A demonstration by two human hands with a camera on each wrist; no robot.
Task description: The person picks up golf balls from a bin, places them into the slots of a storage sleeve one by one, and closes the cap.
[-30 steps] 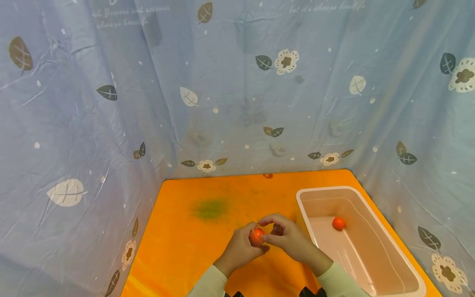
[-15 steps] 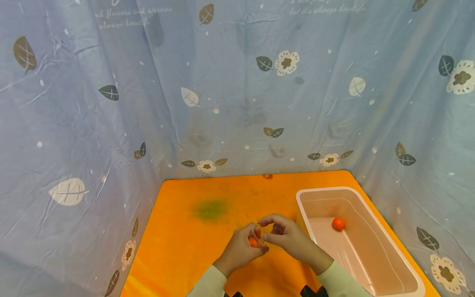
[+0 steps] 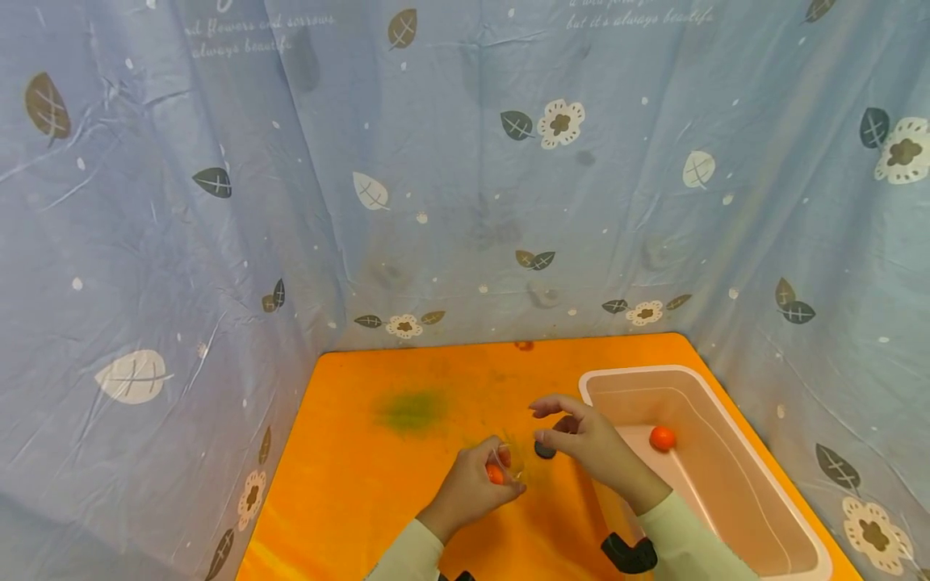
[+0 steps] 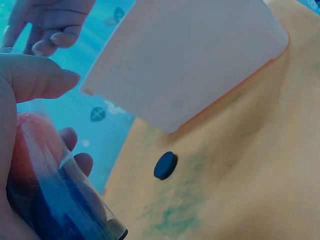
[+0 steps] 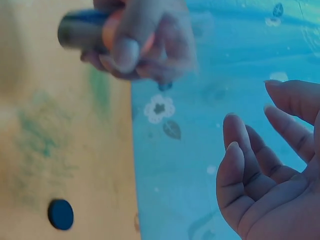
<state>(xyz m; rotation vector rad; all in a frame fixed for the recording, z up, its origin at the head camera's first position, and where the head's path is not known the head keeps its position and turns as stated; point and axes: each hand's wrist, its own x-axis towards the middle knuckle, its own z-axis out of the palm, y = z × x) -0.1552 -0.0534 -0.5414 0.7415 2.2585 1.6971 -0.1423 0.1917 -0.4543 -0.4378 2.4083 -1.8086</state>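
Note:
My left hand [image 3: 488,478] grips a small clear tube [image 3: 503,461] with an orange ball [image 3: 496,474] inside it, low over the orange table [image 3: 363,452]. The left wrist view shows the same tube [image 4: 65,200] and ball [image 4: 27,145] between thumb and fingers. A dark round cap [image 3: 545,449] lies flat on the table between the hands, also seen as the cap [image 4: 165,165] and the cap [image 5: 61,214]. My right hand [image 3: 543,424] hovers just above the cap with relaxed fingers [image 5: 240,150], holding nothing.
A white plastic bin [image 3: 770,492] stands at the right of the table with one orange ball [image 3: 662,437] inside. Blue flowered cloth [image 3: 218,202] walls the table on three sides. A green smear [image 3: 412,407] marks the tabletop.
The hands have parted: my right hand has drawn away to the right and opened. The dark cap, unseen before, now lies on the table. My left hand keeps the tube.

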